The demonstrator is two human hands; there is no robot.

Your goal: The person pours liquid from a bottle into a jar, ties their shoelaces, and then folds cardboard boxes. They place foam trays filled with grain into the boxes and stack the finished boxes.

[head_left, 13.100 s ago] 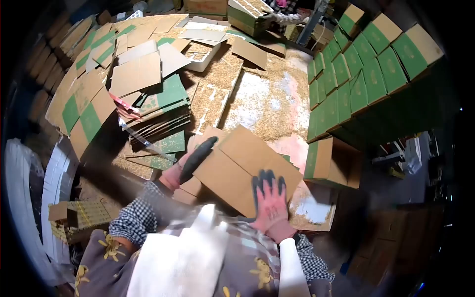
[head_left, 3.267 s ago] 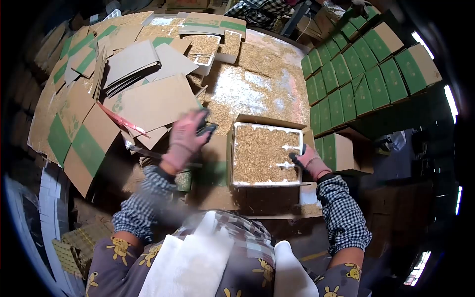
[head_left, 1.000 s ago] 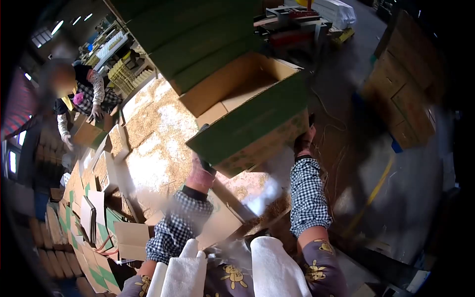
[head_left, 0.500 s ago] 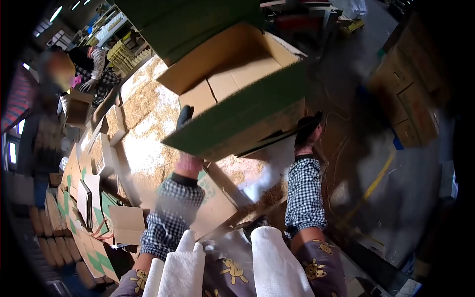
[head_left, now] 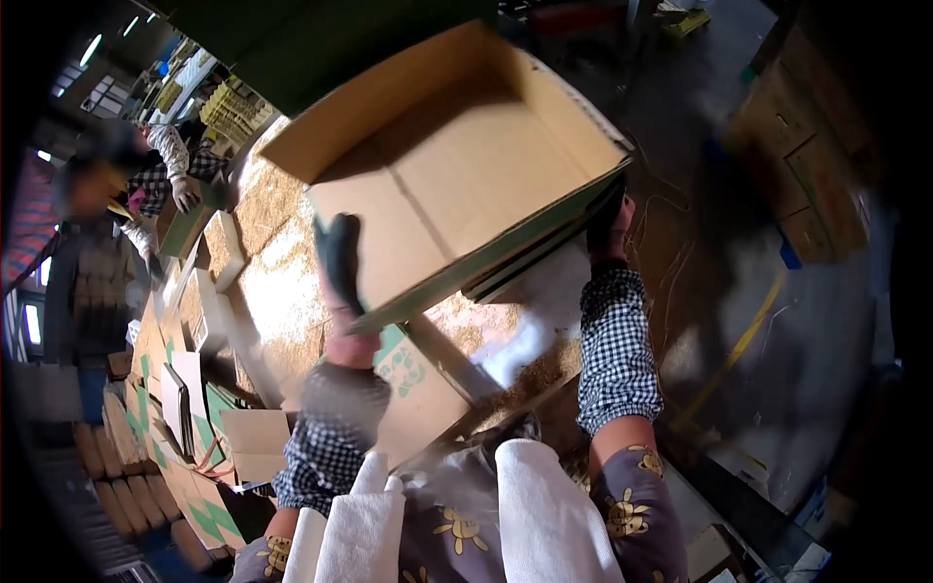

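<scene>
An open-topped cardboard box (head_left: pixel 428 189), brown inside and green outside, is tilted so that its bare bottom faces me. My left hand (head_left: pixel 342 282), in a dark-tipped pink glove, holds its near left corner. The thumb stands up along the side, and the other fingers are hidden behind the cardboard. At the near right corner my right hand (head_left: pixel 610 219), gloved alike, grips the box from outside and below, its fingers mostly in shadow. Beneath the box, dark flat edges (head_left: pixel 525 262) show close to the right hand.
Below lies a work surface strewn with brown grain-like bits (head_left: pixel 282 243), sunlit in patches. Flattened cartons (head_left: pixel 185 408) are stacked on the left. A co-worker's gloved hand (head_left: pixel 185 197) is at another box, upper left. Stacked cartons (head_left: pixel 792 185) stand right, beside a yellow floor line (head_left: pixel 734 360).
The box has tipped toward me, showing more of its inside and less of its green side. My right hand has risen slightly; my left has shifted left. The co-worker's arms have moved.
</scene>
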